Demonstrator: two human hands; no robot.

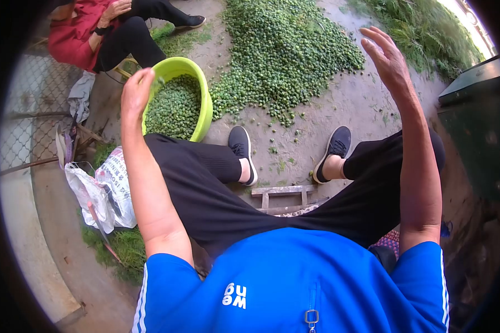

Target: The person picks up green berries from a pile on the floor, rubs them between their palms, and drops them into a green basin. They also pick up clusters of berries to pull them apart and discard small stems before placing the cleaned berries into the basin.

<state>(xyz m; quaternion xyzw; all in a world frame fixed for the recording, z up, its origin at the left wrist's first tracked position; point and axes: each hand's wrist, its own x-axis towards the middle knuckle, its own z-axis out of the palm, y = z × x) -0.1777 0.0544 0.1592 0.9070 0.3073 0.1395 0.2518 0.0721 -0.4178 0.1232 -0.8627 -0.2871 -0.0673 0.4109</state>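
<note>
My left hand [136,93] is raised over the left rim of a lime-green tub [205,105], fingers loosely bent toward its inside. A small blurred green thing shows just off the fingertips, apart from them. The tub is heaped with small round green pods [175,108]. My right hand [388,61] is up in the air at the right, fingers stretched and thumb apart, with nothing in it. Between my hands, a large pile of the same green pods [283,55] is spread over the ground, nearest the right hand along its right edge.
Feathery green plants [416,33] lie heaped at the top right, near a dark green box [478,111]. Another person [83,44] sits at the upper left. White printed bags [114,188] stand by my left leg, and a low wooden frame [283,191] lies between my feet.
</note>
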